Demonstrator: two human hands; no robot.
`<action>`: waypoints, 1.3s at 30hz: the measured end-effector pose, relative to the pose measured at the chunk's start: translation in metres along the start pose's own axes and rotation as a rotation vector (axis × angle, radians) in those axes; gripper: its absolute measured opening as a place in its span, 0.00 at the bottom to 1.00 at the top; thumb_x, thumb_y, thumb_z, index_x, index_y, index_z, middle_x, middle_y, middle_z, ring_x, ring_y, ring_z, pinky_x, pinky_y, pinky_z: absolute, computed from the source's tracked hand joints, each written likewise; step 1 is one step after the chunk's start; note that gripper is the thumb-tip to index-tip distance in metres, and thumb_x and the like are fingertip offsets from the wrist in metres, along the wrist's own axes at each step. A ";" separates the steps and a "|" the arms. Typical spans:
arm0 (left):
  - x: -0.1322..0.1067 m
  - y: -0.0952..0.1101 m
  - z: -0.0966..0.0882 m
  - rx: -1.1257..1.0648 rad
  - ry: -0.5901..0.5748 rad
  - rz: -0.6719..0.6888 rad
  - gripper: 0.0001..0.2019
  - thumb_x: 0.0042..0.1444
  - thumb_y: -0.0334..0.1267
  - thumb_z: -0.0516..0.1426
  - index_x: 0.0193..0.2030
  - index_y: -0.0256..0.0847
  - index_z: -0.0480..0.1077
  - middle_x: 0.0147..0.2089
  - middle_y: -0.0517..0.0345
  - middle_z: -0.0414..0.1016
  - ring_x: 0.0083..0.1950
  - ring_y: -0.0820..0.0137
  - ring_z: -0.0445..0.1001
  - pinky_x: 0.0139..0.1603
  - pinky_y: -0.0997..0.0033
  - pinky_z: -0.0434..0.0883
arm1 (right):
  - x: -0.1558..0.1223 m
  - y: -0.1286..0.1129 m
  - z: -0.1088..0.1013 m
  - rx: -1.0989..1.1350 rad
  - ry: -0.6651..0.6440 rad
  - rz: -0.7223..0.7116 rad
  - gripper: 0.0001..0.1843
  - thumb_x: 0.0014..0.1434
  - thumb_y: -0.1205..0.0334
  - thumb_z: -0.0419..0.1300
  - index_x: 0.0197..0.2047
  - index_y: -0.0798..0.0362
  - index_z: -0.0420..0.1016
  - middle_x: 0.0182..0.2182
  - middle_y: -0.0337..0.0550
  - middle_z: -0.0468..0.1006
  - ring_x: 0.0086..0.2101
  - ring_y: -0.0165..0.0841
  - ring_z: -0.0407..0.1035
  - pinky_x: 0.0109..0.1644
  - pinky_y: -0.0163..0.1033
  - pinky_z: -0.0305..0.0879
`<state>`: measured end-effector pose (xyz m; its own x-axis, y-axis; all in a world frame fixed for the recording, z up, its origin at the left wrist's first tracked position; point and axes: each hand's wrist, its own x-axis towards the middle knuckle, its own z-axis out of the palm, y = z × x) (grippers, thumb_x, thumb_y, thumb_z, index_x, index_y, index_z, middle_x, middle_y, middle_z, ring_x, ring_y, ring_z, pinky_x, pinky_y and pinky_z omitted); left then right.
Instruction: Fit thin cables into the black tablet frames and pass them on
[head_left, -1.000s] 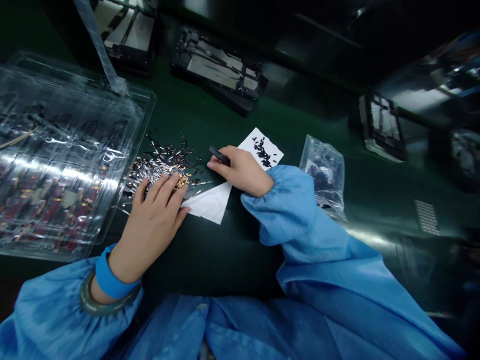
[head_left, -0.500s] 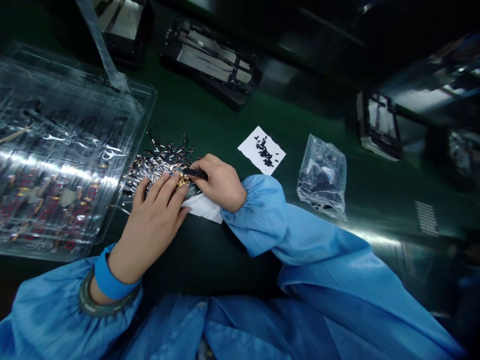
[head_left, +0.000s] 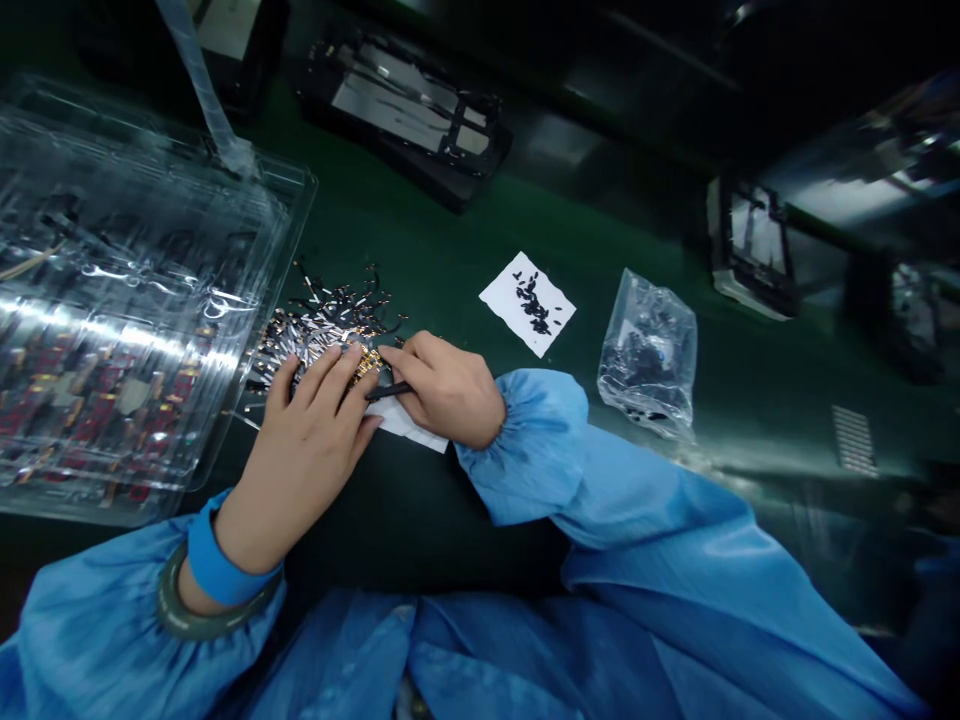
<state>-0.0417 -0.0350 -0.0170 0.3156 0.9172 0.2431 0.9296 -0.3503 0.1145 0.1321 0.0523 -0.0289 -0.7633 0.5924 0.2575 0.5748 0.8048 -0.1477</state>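
Note:
My left hand (head_left: 304,445) lies palm down at the near edge of a pile of small flex-cable parts (head_left: 319,325), its fingers apart and resting on them. Gold contacts (head_left: 369,362) show beside its fingertips. Closed around a slim black tool (head_left: 388,391), my right hand (head_left: 450,390) is just right of the pile. The tool's tip points left, close to my left fingers; its exact kind does not show. Under the hands a white sheet (head_left: 412,425) sticks out, partly covered.
Stacked clear plastic trays (head_left: 300,220) with parts stand at left. A white paper (head_left: 499,293) carrying small black pieces and a clear bag (head_left: 649,350) lie to the right. Dark fixtures (head_left: 409,110) line the back, and a small metallic strip (head_left: 853,440) lies far right.
My right hand has drawn a little to the right and toward me. The black tool's tip has swung down from the gold contacts. My left hand stays in place.

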 end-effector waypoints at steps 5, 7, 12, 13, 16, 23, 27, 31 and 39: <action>0.000 0.000 0.000 -0.001 0.002 0.002 0.20 0.66 0.37 0.50 0.60 0.30 0.67 0.65 0.38 0.67 0.64 0.47 0.67 0.62 0.41 0.63 | -0.002 -0.002 0.003 -0.152 0.133 -0.120 0.19 0.67 0.66 0.47 0.51 0.61 0.76 0.32 0.46 0.76 0.32 0.33 0.65 0.30 0.40 0.57; 0.000 0.000 0.000 -0.002 0.006 0.004 0.19 0.66 0.37 0.50 0.60 0.30 0.68 0.65 0.38 0.67 0.64 0.47 0.67 0.62 0.41 0.63 | -0.001 -0.003 0.003 -0.189 0.116 -0.112 0.20 0.68 0.66 0.46 0.51 0.60 0.76 0.32 0.46 0.75 0.32 0.33 0.64 0.29 0.40 0.55; -0.001 -0.001 0.000 -0.015 -0.001 -0.001 0.19 0.66 0.37 0.50 0.60 0.31 0.68 0.65 0.39 0.67 0.64 0.48 0.66 0.63 0.41 0.62 | 0.001 -0.004 0.000 -0.199 0.107 -0.096 0.19 0.68 0.64 0.46 0.50 0.57 0.77 0.32 0.45 0.75 0.33 0.33 0.63 0.28 0.40 0.52; -0.001 -0.001 0.000 -0.017 -0.006 -0.002 0.19 0.66 0.37 0.50 0.60 0.31 0.68 0.65 0.39 0.67 0.65 0.48 0.66 0.63 0.41 0.62 | 0.002 -0.005 -0.001 -0.207 0.105 -0.100 0.19 0.68 0.65 0.46 0.50 0.58 0.77 0.32 0.45 0.74 0.32 0.33 0.63 0.28 0.40 0.52; -0.002 -0.001 0.001 -0.020 -0.011 -0.004 0.19 0.66 0.36 0.50 0.61 0.31 0.67 0.65 0.38 0.67 0.65 0.48 0.65 0.64 0.42 0.61 | 0.003 -0.008 -0.005 -0.242 0.040 -0.120 0.21 0.70 0.67 0.43 0.49 0.60 0.77 0.30 0.45 0.74 0.32 0.33 0.63 0.27 0.40 0.52; -0.002 -0.001 0.000 -0.025 -0.017 -0.014 0.18 0.65 0.36 0.51 0.60 0.34 0.69 0.64 0.38 0.68 0.66 0.49 0.65 0.63 0.42 0.61 | 0.001 0.003 -0.010 0.033 0.014 0.001 0.20 0.67 0.63 0.48 0.55 0.58 0.74 0.36 0.46 0.75 0.35 0.31 0.68 0.33 0.37 0.61; -0.002 -0.001 -0.001 -0.051 -0.030 -0.020 0.18 0.65 0.35 0.51 0.60 0.34 0.69 0.65 0.38 0.67 0.66 0.48 0.64 0.64 0.41 0.60 | 0.001 0.007 -0.008 0.108 -0.009 0.070 0.20 0.67 0.62 0.48 0.57 0.55 0.74 0.37 0.46 0.74 0.36 0.32 0.68 0.34 0.36 0.62; -0.002 0.000 -0.002 -0.050 -0.037 -0.023 0.19 0.65 0.35 0.51 0.61 0.34 0.68 0.65 0.38 0.67 0.66 0.49 0.64 0.64 0.41 0.60 | 0.000 0.000 -0.007 0.040 -0.082 0.030 0.20 0.65 0.65 0.50 0.56 0.54 0.74 0.37 0.46 0.75 0.36 0.33 0.67 0.32 0.37 0.59; -0.001 0.000 0.000 -0.014 -0.014 -0.008 0.19 0.65 0.35 0.51 0.60 0.32 0.67 0.65 0.39 0.67 0.65 0.49 0.66 0.63 0.42 0.62 | 0.004 -0.010 -0.008 -0.037 -0.152 0.023 0.22 0.66 0.64 0.48 0.57 0.57 0.74 0.36 0.49 0.77 0.36 0.35 0.68 0.33 0.38 0.59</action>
<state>-0.0427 -0.0363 -0.0171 0.3107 0.9225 0.2291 0.9293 -0.3454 0.1304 0.1256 0.0459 -0.0185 -0.7844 0.6111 0.1063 0.6006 0.7911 -0.1159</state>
